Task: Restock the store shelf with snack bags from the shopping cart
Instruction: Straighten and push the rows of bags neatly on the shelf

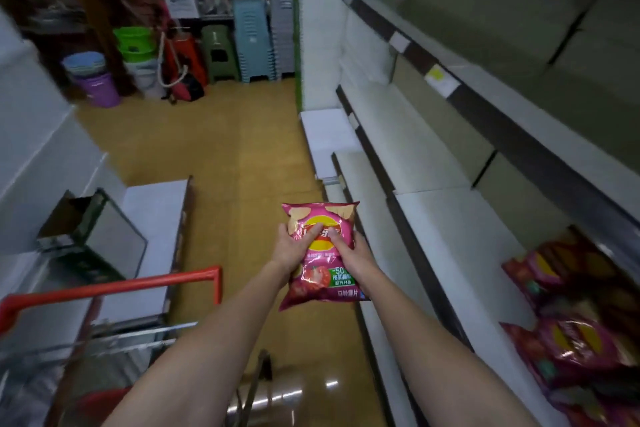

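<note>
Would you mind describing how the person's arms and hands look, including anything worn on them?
Both arms are bare along their whole visible length: no sleeves show. The left hand and right hand wear no gloves, and no watch, bracelet or ring can be seen on the wrists or fingers. Fingernails look short and unpainted, though the picture is somewhat soft.

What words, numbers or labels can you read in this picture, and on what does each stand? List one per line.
"-50": on the green patch of the pink chip bag held in both hands.
Chinese characters below it and along the bag's bottom edge: too blurred to read surely.
Round red and yellow logo: partly covered by fingers, unreadable.
Shelf price tags: blurred.
Paper notice at the back: too small.
Bags on the shelf: blurred.
</note>
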Available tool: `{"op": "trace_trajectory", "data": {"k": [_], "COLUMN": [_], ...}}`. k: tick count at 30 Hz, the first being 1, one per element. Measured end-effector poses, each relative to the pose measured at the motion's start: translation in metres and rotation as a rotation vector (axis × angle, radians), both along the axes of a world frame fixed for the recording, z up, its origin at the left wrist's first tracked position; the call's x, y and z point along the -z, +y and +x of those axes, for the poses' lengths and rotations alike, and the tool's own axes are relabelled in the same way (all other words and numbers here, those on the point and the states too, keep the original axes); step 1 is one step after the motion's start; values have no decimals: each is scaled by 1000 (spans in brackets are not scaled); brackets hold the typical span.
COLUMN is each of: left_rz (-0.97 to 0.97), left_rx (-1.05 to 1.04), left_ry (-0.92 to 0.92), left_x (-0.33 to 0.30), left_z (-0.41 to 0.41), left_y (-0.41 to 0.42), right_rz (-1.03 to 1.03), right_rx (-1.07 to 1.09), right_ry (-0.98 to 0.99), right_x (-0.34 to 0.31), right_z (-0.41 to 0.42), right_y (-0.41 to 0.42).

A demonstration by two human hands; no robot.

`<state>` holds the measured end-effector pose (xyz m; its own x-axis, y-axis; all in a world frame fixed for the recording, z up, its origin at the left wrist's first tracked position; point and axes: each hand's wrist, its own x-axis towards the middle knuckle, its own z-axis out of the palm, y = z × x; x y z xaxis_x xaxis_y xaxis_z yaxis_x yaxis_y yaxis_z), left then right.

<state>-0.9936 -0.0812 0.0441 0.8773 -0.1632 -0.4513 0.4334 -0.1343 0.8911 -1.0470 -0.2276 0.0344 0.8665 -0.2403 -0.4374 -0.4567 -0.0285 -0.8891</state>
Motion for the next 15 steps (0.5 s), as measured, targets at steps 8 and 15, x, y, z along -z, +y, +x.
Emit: {"op": "trace_trajectory", "data": {"k": [8, 15], "left_rz": [-59, -126], "left_rx": [414, 677], "left_ry": [147, 135], "left_x": [7, 21], "left_z": [24, 53], "left_y": [-122, -236], "right_rz": [-61, 165], "right_rx": [452, 729], "right_ry": [-81, -87], "right_x": [15, 30], "right_z": [-11, -26], "right_y": [-117, -202]}}
